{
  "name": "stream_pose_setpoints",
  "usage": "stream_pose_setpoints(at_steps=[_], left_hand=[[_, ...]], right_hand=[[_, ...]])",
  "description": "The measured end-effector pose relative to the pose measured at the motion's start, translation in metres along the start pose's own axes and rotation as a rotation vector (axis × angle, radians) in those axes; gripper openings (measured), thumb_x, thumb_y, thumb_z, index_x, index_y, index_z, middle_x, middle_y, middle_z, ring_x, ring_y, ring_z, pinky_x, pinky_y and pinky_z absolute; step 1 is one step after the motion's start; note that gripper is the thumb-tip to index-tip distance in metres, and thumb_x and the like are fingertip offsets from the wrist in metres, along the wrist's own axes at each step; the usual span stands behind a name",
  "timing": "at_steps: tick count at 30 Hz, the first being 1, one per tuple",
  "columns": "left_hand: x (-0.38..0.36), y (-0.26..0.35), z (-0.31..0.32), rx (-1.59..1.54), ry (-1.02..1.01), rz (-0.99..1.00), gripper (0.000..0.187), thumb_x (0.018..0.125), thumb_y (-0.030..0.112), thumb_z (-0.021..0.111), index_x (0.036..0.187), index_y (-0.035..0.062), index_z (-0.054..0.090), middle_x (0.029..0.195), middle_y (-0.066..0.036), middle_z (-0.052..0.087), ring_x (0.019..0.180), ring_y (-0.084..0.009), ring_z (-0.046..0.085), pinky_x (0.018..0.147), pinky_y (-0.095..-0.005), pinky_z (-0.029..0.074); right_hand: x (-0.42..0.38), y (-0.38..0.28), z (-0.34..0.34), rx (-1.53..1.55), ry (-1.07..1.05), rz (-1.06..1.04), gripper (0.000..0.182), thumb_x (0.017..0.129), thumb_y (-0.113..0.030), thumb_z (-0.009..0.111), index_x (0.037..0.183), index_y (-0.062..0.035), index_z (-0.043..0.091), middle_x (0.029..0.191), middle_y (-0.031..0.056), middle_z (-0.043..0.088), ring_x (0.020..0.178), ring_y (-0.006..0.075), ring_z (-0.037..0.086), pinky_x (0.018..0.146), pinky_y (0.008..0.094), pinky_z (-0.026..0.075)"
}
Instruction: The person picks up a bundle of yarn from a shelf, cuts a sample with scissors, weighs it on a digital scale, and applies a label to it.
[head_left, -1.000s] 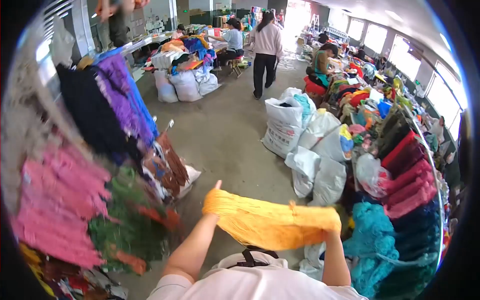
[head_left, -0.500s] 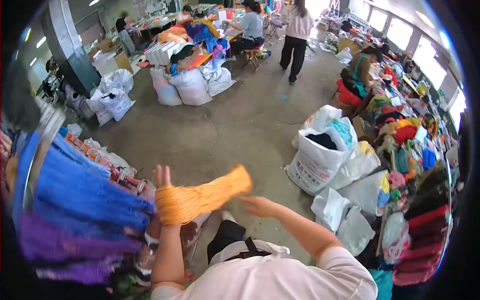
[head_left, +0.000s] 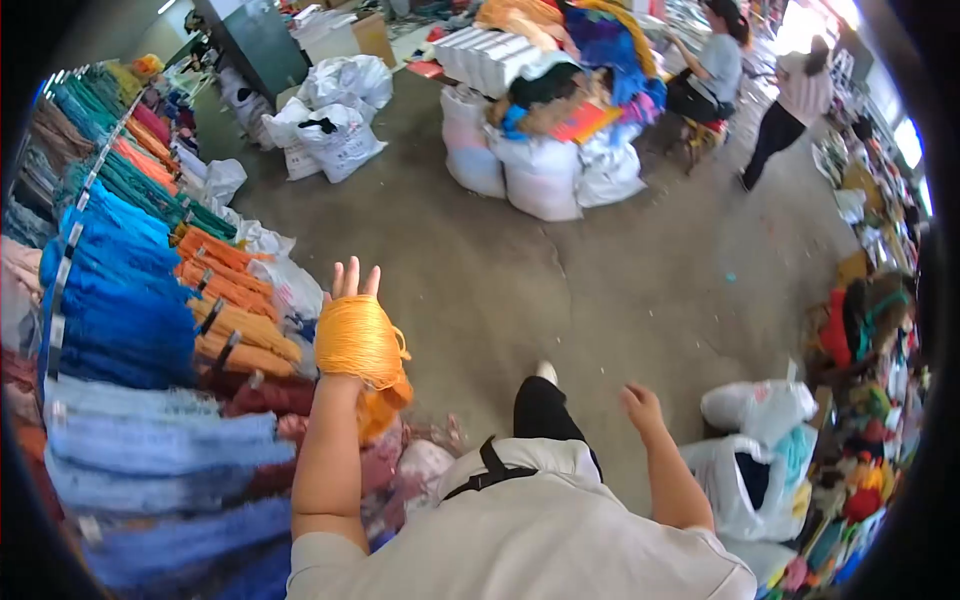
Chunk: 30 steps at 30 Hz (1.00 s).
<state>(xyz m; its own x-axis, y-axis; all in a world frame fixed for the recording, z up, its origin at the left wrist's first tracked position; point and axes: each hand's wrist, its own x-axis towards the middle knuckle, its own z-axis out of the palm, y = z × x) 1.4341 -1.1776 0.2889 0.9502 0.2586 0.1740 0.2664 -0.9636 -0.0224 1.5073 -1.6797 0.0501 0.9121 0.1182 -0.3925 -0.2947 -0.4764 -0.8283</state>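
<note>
Yarn (head_left: pixel 357 335), one hank, yellow-orange: we are carrying it looped around the palm of our left hand (head_left: pixel 352 285), with a looser orange end hanging below, beside the forearm. Left hand: we are holding it raised and open, fingers pointing up and slightly spread above the loops.

Right hand (head_left: pixel 641 404), one: we are holding it out well apart from the yarn, fingers loosely bent, gripping nothing that we can see.

Leg (head_left: pixel 545 410), black trousers, and white shoe (head_left: pixel 546 373): we are showing these between our two hands.

Left of the left hand: orange yarn (head_left: pixel 228 272) is hanging in bundles, with bright blue yarn (head_left: pixel 130 310) hanging farther left. Pale blue yarn (head_left: pixel 170 435) is hanging lower down on the same side.

Beyond the left hand, slightly left: white sacks (head_left: pixel 340 125) are standing on the grey floor (head_left: pixel 450 270). Beyond and to the right: full bags (head_left: pixel 540 178) are standing against a heap of coloured cloth or yarn (head_left: pixel 610 60). Farther right, one person (head_left: pixel 716 65) is sitting and another (head_left: pixel 803 88) is standing or walking.

Right of the right hand: pale sacks (head_left: pixel 735 480) are standing near, one gaping over something dark.
</note>
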Motion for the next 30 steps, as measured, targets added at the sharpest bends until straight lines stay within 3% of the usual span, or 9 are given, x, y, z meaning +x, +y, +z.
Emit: stream_pose_setpoints(at_steps=[3, 6, 12, 16, 18, 19, 21, 26, 30], left_hand=[[0.120, -0.068, 0.025, -0.044, 0.048, 0.044, 0.065, 0.080, 0.029, 0.058, 0.139, 0.0161, 0.036, 0.151, -0.010, 0.021, 0.140, -0.0307, 0.017, 0.108, -0.0525, 0.020], [0.241, -0.128, 0.053, -0.087, 0.090, 0.115, 0.061, 0.080, 0.029, 0.059, 0.137, 0.0176, 0.041, 0.150, -0.009, 0.023, 0.140, -0.0315, 0.018, 0.107, -0.0547, 0.022], [0.447, -0.221, 0.064, -0.081, 0.121, 0.074, 0.060, 0.080, 0.033, 0.058, 0.136, 0.0190, 0.041, 0.149, -0.012, 0.025, 0.138, -0.0332, 0.022, 0.104, -0.0579, 0.024], [0.569, -0.298, 0.078, -0.142, 0.193, -0.051, 0.066, 0.080, 0.044, 0.055, 0.139, 0.0190, 0.038, 0.149, -0.014, 0.024, 0.138, -0.0348, 0.022, 0.104, -0.0585, 0.023], [0.641, -0.356, 0.096, -0.170, 0.239, -0.061, 0.067, 0.079, 0.044, 0.055, 0.139, 0.0190, 0.038, 0.150, -0.014, 0.023, 0.139, -0.0342, 0.020, 0.105, -0.0578, 0.021], [0.678, -0.392, 0.106, -0.166, 0.277, -0.046, 0.068, 0.078, 0.044, 0.055, 0.139, 0.0188, 0.038, 0.150, -0.014, 0.023, 0.139, -0.0341, 0.019, 0.105, -0.0574, 0.021], [0.756, -0.466, 0.130, -0.043, 0.319, -0.019, 0.062, 0.080, 0.040, 0.053, 0.137, 0.0180, 0.040, 0.149, -0.011, 0.024, 0.139, -0.0313, 0.020, 0.106, -0.0558, 0.021], [0.974, -0.618, 0.216, -0.078, 0.297, 0.021, 0.063, 0.083, 0.048, 0.053, 0.136, 0.0150, 0.042, 0.146, -0.010, 0.030, 0.137, -0.0297, 0.026, 0.106, -0.0510, 0.023], [1.141, -0.710, 0.300, -0.549, 0.279, 0.058, 0.061, 0.081, 0.014, 0.052, 0.140, 0.0115, 0.033, 0.146, -0.015, 0.028, 0.137, -0.0316, 0.024, 0.110, -0.0405, 0.023]], right_hand=[[0.088, -0.025, -0.002, 0.138, 0.079, 0.301, 0.032, 0.089, -0.022, 0.055, 0.111, 0.0013, 0.060, 0.086, 0.0078, 0.066, 0.078, 0.0138, 0.063, 0.062, 0.0247, 0.047], [0.227, -0.133, 0.035, 0.115, 0.090, 0.181, 0.031, 0.090, -0.023, 0.056, 0.109, 0.0000, 0.060, 0.085, 0.0068, 0.065, 0.078, 0.0121, 0.063, 0.061, 0.0237, 0.046], [0.470, -0.534, 0.279, 0.136, -0.707, -0.415, 0.063, 0.085, -0.033, 0.063, 0.136, -0.0045, 0.040, 0.126, 0.0097, 0.054, 0.112, 0.0186, 0.054, 0.091, 0.0324, 0.044], [0.529, -0.745, 0.463, -0.058, -1.104, -1.270, 0.070, 0.076, -0.041, 0.072, 0.128, -0.0018, 0.046, 0.116, 0.0119, 0.058, 0.106, 0.0223, 0.057, 0.089, 0.0362, 0.044], [0.578, -0.803, 0.541, -0.282, -1.661, -0.414, 0.079, 0.072, -0.054, 0.072, 0.123, 0.0006, 0.048, 0.112, 0.0099, 0.060, 0.103, 0.0187, 0.057, 0.089, 0.0337, 0.045], [0.621, -0.809, 0.590, -0.268, -1.699, -0.628, 0.076, 0.073, -0.056, 0.071, 0.119, 0.0004, 0.050, 0.102, 0.0087, 0.062, 0.091, 0.0154, 0.061, 0.078, 0.0315, 0.049], [0.688, -0.855, 0.640, -0.327, -2.075, -0.325, 0.075, 0.072, -0.053, 0.073, 0.120, -0.0004, 0.050, 0.102, 0.0102, 0.061, 0.089, 0.0159, 0.062, 0.075, 0.0307, 0.050], [0.830, -0.962, 0.651, 0.041, -1.817, 0.022, 0.058, 0.064, -0.020, 0.083, 0.113, -0.0001, 0.057, 0.093, 0.0044, 0.064, 0.072, 0.0123, 0.061, 0.062, 0.0272, 0.051], [0.962, -1.028, 0.622, 0.141, -1.295, -0.180, 0.042, 0.064, -0.010, 0.082, 0.101, 0.0033, 0.064, 0.093, 0.0038, 0.067, 0.074, 0.0094, 0.059, 0.055, 0.0232, 0.049]])
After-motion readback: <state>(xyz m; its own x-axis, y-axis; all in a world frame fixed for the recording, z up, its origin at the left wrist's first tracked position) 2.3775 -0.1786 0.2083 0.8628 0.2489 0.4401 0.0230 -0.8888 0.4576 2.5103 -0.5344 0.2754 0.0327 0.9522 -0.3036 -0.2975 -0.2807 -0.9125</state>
